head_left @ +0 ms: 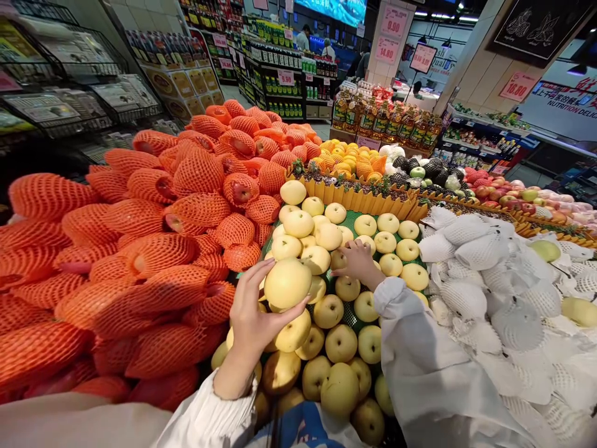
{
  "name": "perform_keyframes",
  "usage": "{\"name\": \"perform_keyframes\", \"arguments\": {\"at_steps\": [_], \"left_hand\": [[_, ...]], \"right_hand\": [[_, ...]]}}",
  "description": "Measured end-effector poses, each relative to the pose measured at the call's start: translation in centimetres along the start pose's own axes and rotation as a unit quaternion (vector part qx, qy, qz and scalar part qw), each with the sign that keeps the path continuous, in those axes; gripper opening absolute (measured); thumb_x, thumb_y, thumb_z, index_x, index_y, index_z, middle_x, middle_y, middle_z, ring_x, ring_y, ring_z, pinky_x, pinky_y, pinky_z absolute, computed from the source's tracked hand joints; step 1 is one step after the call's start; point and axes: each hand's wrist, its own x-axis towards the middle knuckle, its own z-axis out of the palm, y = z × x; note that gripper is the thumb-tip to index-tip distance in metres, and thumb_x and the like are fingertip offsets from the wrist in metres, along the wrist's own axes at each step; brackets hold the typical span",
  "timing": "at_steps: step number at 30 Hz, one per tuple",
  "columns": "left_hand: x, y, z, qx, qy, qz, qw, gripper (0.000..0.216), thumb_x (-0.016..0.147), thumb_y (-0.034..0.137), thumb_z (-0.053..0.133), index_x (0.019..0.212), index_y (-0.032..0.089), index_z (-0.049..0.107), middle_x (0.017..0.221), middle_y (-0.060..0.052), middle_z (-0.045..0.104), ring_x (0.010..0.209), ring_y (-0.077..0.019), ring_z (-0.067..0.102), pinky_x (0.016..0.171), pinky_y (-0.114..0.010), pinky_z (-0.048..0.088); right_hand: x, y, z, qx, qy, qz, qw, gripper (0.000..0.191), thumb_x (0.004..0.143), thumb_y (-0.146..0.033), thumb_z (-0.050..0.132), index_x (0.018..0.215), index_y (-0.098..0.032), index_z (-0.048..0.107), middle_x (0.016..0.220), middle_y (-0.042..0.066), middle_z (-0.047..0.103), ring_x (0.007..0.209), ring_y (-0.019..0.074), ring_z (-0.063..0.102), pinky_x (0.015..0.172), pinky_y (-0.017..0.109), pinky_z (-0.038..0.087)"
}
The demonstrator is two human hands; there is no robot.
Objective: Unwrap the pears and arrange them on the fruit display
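Note:
My left hand (254,317) is wrapped round a pale yellow round pear (288,284), thumb under it and fingers along its far left side. It is held just over the other pears. My right hand (358,262) reaches into the middle of the pear display, fingers spread and pointing left. Its fingertips are beside or on a yellow pear (338,259); whether they press on it I cannot tell. Around both hands lie many loose pears (341,343) on green mesh lining (351,218), stacked higher on the left.
Fruit in orange foam nets (153,255) is heaped on the left. Fruit in white foam nets (485,267) lies on the right. A low yellow picket edging (359,194) runs behind the pears, with oranges (347,157) beyond. Oil bottles (385,121) stand farther back.

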Motion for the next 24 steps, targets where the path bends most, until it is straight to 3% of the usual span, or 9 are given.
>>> {"name": "perform_keyframes", "arguments": {"at_steps": [3,6,9,11,14,16,18,20,24], "left_hand": [[0.0,-0.2,0.0,0.003,0.004,-0.001,1.0,0.075,0.08,0.043,0.096,0.143,0.018,0.062,0.129,-0.017,0.073,0.117,-0.0334,0.074,0.098,-0.047,0.064],[-0.5,-0.8,0.0,0.0,0.006,-0.024,1.0,0.073,0.081,0.041,0.094,0.145,0.021,0.062,0.131,-0.016,0.075,0.118,-0.0336,0.075,0.099,-0.048,0.065],[-1.2,-1.5,0.2,-0.006,-0.032,-0.083,0.996,0.073,0.083,0.044,0.088,0.147,0.023,0.06,0.132,-0.013,0.077,0.115,-0.0335,0.078,0.094,-0.045,0.067],[-1.4,-1.2,0.7,-0.007,-0.103,-0.126,0.987,0.072,0.083,0.044,0.083,0.147,0.025,0.057,0.135,-0.01,0.077,0.118,-0.0326,0.077,0.098,-0.043,0.066],[-0.7,0.8,2.6,-0.021,-0.279,-0.139,0.95,0.075,0.079,0.032,0.08,0.15,0.028,0.056,0.145,-0.006,0.073,0.13,-0.0296,0.072,0.105,-0.038,0.063],[0.5,3.0,4.4,-0.02,-0.433,-0.109,0.895,0.074,0.072,0.028,0.082,0.144,0.026,0.062,0.143,-0.007,0.072,0.128,-0.0304,0.071,0.104,-0.038,0.062],[1.8,4.9,6.5,0.017,-0.571,-0.074,0.817,0.066,0.066,0.028,0.085,0.129,0.021,0.068,0.136,-0.01,0.073,0.123,-0.0342,0.07,0.1,-0.043,0.063],[3.1,6.1,8.3,0.065,-0.632,-0.044,0.771,0.065,0.065,0.029,0.087,0.126,0.017,0.069,0.135,-0.014,0.071,0.124,-0.0369,0.067,0.104,-0.047,0.061],[4.9,6.4,10.5,0.141,-0.644,-0.01,0.751,0.079,0.064,0.039,0.097,0.134,0.014,0.069,0.144,-0.023,0.067,0.134,-0.0416,0.064,0.12,-0.052,0.051]], "right_hand": [[2.2,2.3,-2.5,0.021,-0.04,0.065,0.997,0.06,0.077,-0.048,0.098,0.129,-0.028,0.076,0.131,0.009,0.074,0.13,0.0342,0.061,0.11,0.045,0.046],[3.7,3.5,-3.8,-0.004,0.012,0.164,0.986,0.039,0.099,-0.039,0.077,0.132,-0.02,0.071,0.136,0.017,0.071,0.124,0.0323,0.066,0.1,0.042,0.051],[3.8,2.6,-2.7,-0.032,0.045,0.234,0.971,0.059,0.095,-0.04,0.081,0.142,-0.01,0.063,0.133,0.028,0.067,0.116,0.0364,0.067,0.09,0.043,0.054],[3.5,1.6,-1.1,-0.044,0.047,0.253,0.965,0.074,0.076,-0.036,0.097,0.136,-0.007,0.064,0.129,0.029,0.068,0.118,0.0392,0.065,0.09,0.042,0.054],[3.1,0.8,0.9,-0.061,0.065,0.26,0.961,0.08,0.075,-0.019,0.091,0.145,0.0,0.059,0.138,0.031,0.062,0.124,0.0388,0.06,0.093,0.041,0.053],[2.8,1.1,1.5,-0.066,0.073,0.251,0.963,0.076,0.078,-0.015,0.085,0.147,0.001,0.057,0.138,0.029,0.061,0.125,0.0366,0.058,0.098,0.041,0.05],[2.4,1.7,1.7,-0.069,0.082,0.241,0.965,0.072,0.081,-0.014,0.081,0.147,0.001,0.057,0.137,0.028,0.062,0.126,0.0358,0.056,0.104,0.043,0.045],[2.0,2.4,2.0,-0.065,0.097,0.232,0.966,0.072,0.082,-0.015,0.08,0.149,0.001,0.056,0.136,0.028,0.061,0.126,0.0366,0.054,0.106,0.045,0.041],[1.3,3.1,2.7,-0.044,0.122,0.213,0.968,0.085,0.08,-0.023,0.086,0.155,0.002,0.053,0.139,0.03,0.06,0.126,0.0389,0.051,0.107,0.047,0.039]]}}
